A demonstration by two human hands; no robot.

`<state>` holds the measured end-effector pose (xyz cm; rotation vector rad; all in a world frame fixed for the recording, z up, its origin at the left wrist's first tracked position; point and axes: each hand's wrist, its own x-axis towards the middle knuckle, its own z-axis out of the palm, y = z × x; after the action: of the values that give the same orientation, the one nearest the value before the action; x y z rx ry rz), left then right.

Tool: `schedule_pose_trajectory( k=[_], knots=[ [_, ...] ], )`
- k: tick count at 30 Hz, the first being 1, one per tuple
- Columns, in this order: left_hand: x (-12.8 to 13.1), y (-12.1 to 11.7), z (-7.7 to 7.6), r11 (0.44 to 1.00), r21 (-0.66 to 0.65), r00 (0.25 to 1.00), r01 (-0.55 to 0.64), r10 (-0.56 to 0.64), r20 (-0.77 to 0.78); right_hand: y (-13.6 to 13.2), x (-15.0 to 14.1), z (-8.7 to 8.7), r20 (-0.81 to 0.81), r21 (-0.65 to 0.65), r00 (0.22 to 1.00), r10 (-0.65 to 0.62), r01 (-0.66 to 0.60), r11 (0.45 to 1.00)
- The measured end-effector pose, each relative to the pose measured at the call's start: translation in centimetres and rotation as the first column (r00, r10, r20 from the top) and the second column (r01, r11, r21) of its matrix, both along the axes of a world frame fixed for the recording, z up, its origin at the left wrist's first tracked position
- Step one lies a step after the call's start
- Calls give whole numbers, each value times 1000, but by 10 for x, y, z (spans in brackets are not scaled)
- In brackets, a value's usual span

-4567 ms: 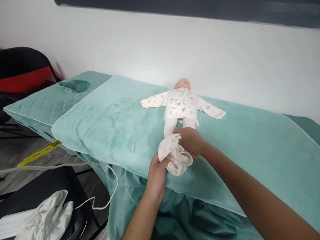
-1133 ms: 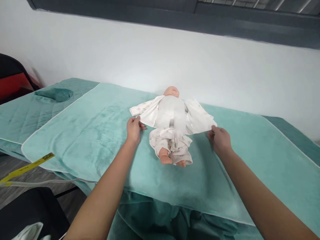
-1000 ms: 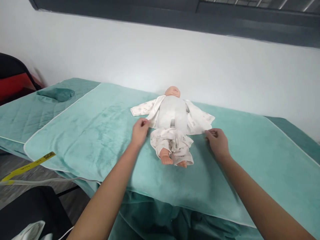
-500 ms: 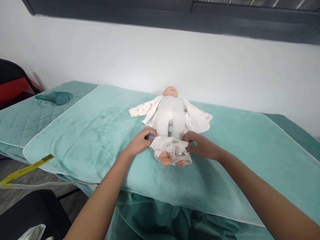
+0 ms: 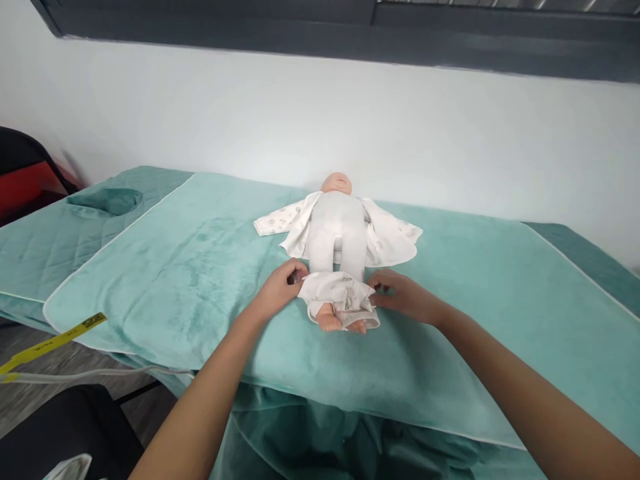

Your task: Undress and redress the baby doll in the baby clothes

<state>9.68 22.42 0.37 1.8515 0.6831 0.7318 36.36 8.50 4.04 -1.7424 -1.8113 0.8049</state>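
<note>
A baby doll [image 5: 337, 223] with a grey cloth body lies on its back, head toward the wall. Its white patterned shirt [image 5: 395, 237] hangs open at the front, with the sleeves spread to both sides. White patterned baby pants [image 5: 336, 292] are bunched around the doll's lower legs, and both feet poke out below. My left hand [image 5: 281, 285] pinches the left edge of the pants' waistband. On the opposite side, my right hand [image 5: 400, 295] grips the right edge, its fingertips partly hidden by the cloth.
Beneath the doll is a massage bed with a green velvety cover [image 5: 150, 287], which has a face hole [image 5: 105, 200] at the left. A yellow tag [image 5: 55, 343] on a cable hangs at the front left, above a black chair [image 5: 75, 433]. The white wall [image 5: 300, 113] stands behind.
The view has shifted slightly, so everything sits a little further left. Both hands stay at the sides of the pants, which remain around the lower legs.
</note>
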Motion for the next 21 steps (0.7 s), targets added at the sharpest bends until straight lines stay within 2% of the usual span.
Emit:
schedule_pose_trajectory(
  k=[3,6,9,14,17,21],
  knots=[
    [-5,3,4,990,36,987,138,-134,-84,1,5,3,-64,-58,998,26,-30,998],
    [-8,4,7,982,113,986,153,-144,-84,5,11,7,-104,9,995,13,-12,1000],
    [-4,4,9,990,127,998,64,-67,20,13,16,12,-226,62,974,-25,40,997],
    [22,16,16,1000,-20,991,1,1,133,37,19,10,-382,93,904,-189,241,966],
    [38,28,16,999,-20,992,-46,48,116,55,20,-1,-356,152,902,-243,313,938],
    [58,49,12,954,44,955,-295,295,4,75,20,-12,-227,284,906,-356,412,866]
  ],
)
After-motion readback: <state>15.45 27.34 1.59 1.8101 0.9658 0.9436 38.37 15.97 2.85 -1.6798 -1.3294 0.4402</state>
